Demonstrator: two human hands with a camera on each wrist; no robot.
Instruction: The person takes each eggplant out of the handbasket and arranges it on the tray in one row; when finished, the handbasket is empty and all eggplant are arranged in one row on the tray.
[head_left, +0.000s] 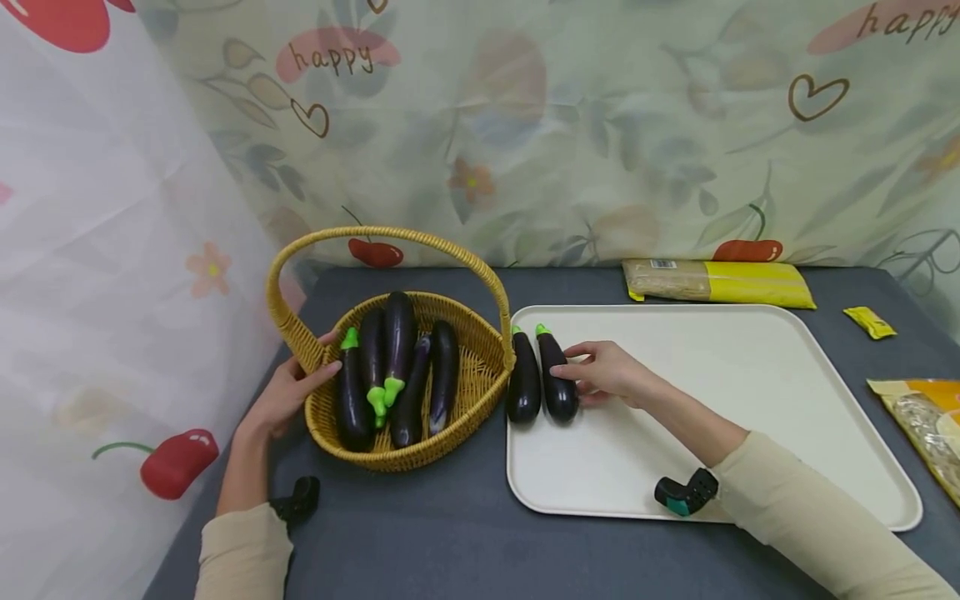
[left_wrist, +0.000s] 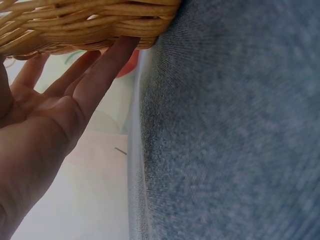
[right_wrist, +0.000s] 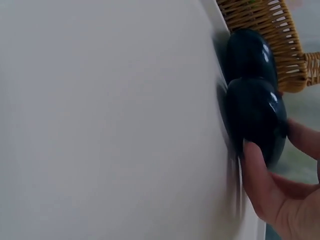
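A wicker basket with a tall handle holds several dark eggplants. My left hand grips its left side, thumb at the rim; in the left wrist view my left hand has its fingers against the woven wall. Two eggplants lie side by side at the left end of the white tray. My right hand holds the right one between thumb and fingers, beside the other. In the right wrist view my right hand pinches that eggplant.
Behind the tray lies a long yellow packet. A small yellow packet and a larger clear-and-orange bag lie to its right. Patterned curtains hang behind and at the left of the dark grey table.
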